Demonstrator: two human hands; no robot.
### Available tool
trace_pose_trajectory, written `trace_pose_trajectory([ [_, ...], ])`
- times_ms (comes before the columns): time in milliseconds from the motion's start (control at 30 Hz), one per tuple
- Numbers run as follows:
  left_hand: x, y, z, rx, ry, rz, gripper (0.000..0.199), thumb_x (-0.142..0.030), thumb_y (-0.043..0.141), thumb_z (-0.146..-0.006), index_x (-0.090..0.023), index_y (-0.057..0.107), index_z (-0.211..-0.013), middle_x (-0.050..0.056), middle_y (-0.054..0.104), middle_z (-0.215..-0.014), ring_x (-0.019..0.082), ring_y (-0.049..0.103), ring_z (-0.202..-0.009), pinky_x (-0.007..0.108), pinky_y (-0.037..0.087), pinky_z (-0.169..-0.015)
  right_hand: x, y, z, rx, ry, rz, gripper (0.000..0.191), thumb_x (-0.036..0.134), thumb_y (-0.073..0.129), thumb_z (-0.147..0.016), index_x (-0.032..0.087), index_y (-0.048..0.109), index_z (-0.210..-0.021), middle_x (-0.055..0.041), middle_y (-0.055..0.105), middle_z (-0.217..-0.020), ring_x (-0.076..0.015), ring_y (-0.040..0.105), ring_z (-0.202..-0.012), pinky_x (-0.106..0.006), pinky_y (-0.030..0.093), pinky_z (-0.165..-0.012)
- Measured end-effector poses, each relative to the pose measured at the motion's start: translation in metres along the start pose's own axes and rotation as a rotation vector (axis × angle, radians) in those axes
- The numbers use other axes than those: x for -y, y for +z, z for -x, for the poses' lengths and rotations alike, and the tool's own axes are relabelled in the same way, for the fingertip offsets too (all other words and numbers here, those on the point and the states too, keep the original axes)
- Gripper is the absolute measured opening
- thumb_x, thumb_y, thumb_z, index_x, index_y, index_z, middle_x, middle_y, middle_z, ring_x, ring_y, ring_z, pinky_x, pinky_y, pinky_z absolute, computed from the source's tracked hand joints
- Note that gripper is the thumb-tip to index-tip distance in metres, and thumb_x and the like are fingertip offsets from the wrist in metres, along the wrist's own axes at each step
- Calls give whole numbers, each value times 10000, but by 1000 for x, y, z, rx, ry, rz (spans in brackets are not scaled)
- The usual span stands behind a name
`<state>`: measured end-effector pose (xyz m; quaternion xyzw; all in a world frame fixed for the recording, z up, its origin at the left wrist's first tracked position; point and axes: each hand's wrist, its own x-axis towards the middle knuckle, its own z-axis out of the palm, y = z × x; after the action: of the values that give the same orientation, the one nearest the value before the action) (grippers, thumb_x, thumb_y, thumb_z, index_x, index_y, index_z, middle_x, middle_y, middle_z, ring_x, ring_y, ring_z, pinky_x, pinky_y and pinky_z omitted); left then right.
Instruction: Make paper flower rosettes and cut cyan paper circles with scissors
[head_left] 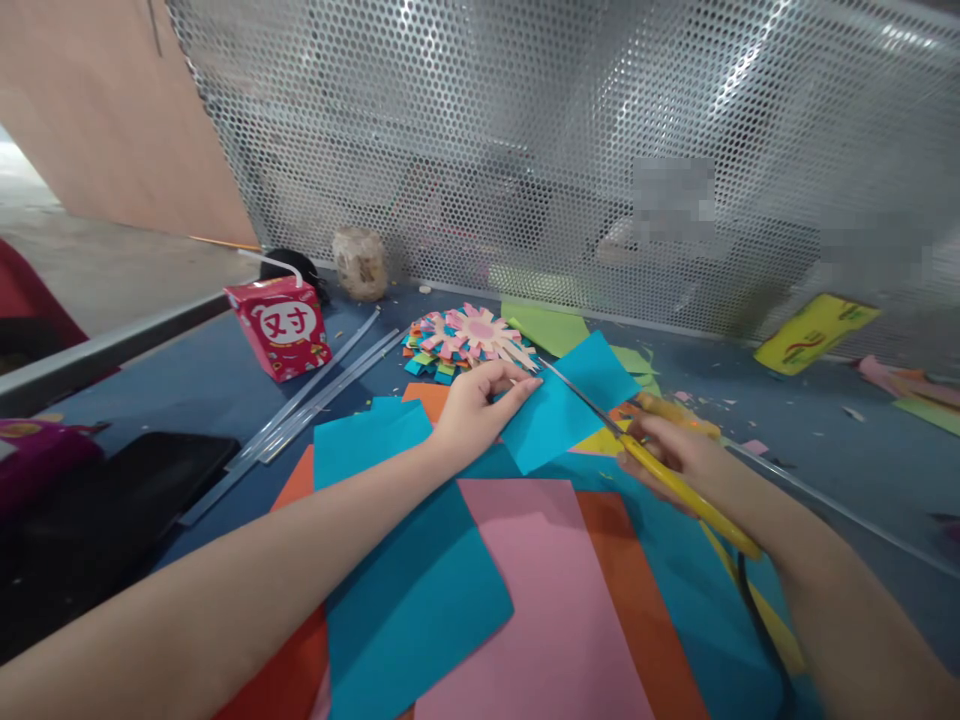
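Note:
Between the thumb and fingers of my left hand [487,400] is the left edge of a blue paper piece [551,425], held above the other sheets. My right hand [675,455] grips yellow-handled scissors [652,465]. Their blades lie across the blue piece, with the tip near my left fingertips. Beneath my hands spread sheets of blue paper [412,590], pink paper [547,590] and orange paper [630,590]. Just beyond my left hand sits a pile of fringed paper flowers [472,335] in pink, blue and green.
A red drink carton [277,330] with a straw stands at left, near clear plastic strips [300,410] and a dark flat object [120,510]. Behind are a jar [360,263] and a perforated metal panel [487,130]. A yellow packet [814,335] and paper scraps lie at right.

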<state>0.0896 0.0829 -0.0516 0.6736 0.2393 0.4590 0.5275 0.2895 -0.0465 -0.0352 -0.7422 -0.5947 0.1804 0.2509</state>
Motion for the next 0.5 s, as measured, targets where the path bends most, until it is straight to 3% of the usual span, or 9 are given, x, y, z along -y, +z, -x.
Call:
trace_pose_trajectory([
  [167,2,0,0,56,-16,24,286,-450,616,-775,-189,518,-712,-94,317,-428,58,273,-348,191,184,-350,14,-6,6,69,21,4,384,622,486,-783,264,360,-723,101,262,-449,-121,241,-435,-261,135,-469],
  [267,0,-3,-2,175,-45,21,342,-505,600,-764,-190,492,-687,-92,316,-435,55,262,-368,194,188,-372,14,-7,4,72,25,25,417,653,495,-767,261,365,-709,102,250,-442,-121,234,-437,-261,127,-478],
  [367,-8,-8,-5,431,-85,-30,349,-492,632,-726,-172,524,-638,-77,357,-426,54,282,-374,196,211,-377,14,-9,1,42,39,62,447,683,515,-733,258,377,-704,102,263,-440,-121,271,-417,-254,151,-462],
  [500,-24,-13,-6,822,-102,-188,203,-336,671,-699,-140,663,-649,-31,500,-441,74,389,-380,204,276,-380,17,-12,0,-20,61,130,468,693,558,-677,254,396,-687,97,302,-446,-134,346,-429,-259,217,-451],
])
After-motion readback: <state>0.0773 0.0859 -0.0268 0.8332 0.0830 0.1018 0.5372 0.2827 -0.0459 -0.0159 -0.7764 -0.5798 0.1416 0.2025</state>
